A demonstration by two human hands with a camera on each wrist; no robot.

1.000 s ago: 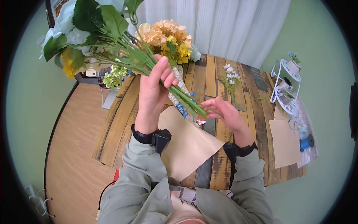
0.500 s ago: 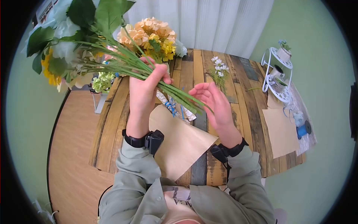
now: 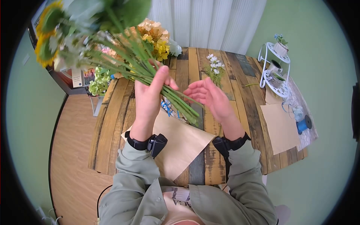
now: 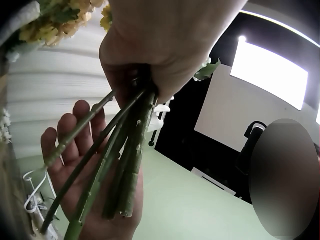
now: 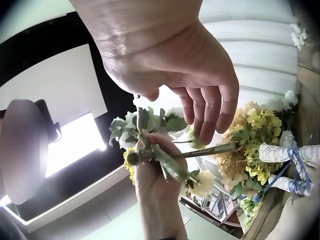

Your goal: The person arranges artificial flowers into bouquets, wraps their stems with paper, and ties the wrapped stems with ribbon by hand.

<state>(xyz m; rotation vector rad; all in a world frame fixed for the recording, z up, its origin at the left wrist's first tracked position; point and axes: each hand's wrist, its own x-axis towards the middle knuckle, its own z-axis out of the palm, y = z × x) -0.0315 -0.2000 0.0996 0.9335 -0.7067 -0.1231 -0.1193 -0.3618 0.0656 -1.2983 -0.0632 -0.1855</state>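
Observation:
My left hand (image 3: 147,101) grips a bouquet by its bundled green stems (image 3: 179,104), raised above the table. The stems slant, with their cut ends toward the lower right and the flower heads at the upper left. Among the heads are sunflowers (image 3: 47,50), small white blooms and large green leaves, some of them blurred. Beside the stem ends is my right hand (image 3: 214,99), palm toward them, its fingers extended and loosely bent with nothing held. In the right wrist view, that hand (image 5: 192,75) hangs over the stems with a gap between.
A brown paper sheet (image 3: 183,144) lies on the wooden table (image 3: 112,138) below the hands. Behind stands a peach and yellow bouquet (image 3: 159,43). White flowers (image 3: 215,67) lie farther back. On the right are a white tiered stand (image 3: 276,88), another paper piece (image 3: 279,127) and a blue spool (image 3: 304,124).
The bouquet has turned in my left hand's hold, bringing the sunflowers up at the far left. My right hand, earlier at a thin stem's end, has shifted left with its fingers off it.

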